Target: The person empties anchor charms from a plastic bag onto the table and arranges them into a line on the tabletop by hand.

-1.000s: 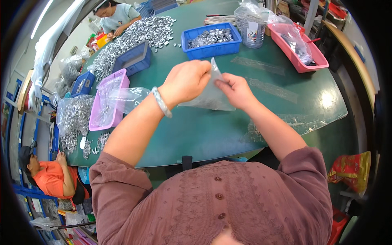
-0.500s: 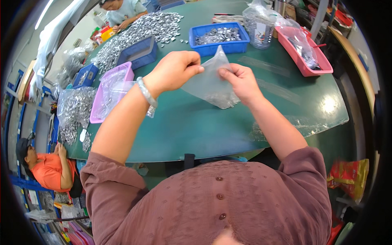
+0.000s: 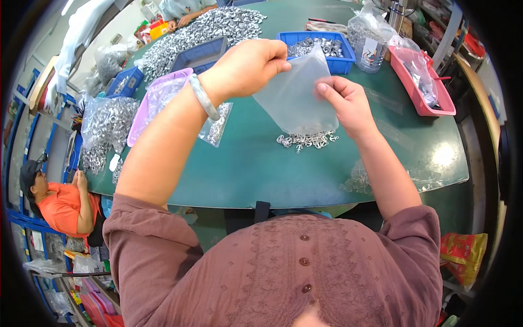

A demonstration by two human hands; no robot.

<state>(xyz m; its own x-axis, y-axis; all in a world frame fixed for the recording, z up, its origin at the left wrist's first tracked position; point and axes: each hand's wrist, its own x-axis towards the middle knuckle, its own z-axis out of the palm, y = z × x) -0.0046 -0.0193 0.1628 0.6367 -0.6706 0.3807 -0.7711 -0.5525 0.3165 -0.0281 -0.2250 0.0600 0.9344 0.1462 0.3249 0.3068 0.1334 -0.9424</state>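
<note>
A translucent frosted plastic bag (image 3: pixel 297 101) hangs tilted over the table between my two hands. My left hand (image 3: pixel 253 66), with a pale bangle on its wrist, is closed in a pinch on the bag's upper left edge. My right hand (image 3: pixel 351 103) pinches its right side between thumb and fingers; the fingertips are slightly blurred. Directly below the bag's lower edge lies a small pile of silvery metal hooks or clasps (image 3: pixel 308 140) on the green table (image 3: pixel 245 174). The bag looks flat, with no pieces visible inside.
Beyond my hands stand a blue bin of metal parts (image 3: pixel 346 64), a clear plastic jar (image 3: pixel 370 52) and a pink tray (image 3: pixel 414 92). To the left are a lilac tray (image 3: pixel 136 125), a filled bag (image 3: pixel 111 120) and a large metal-parts heap (image 3: pixel 218 27). Two other people work nearby.
Both hands have risen with the bag, the right also moving rightward. The metal pieces, earlier mostly behind or inside the bag's lower end, now lie exposed on the table.
</note>
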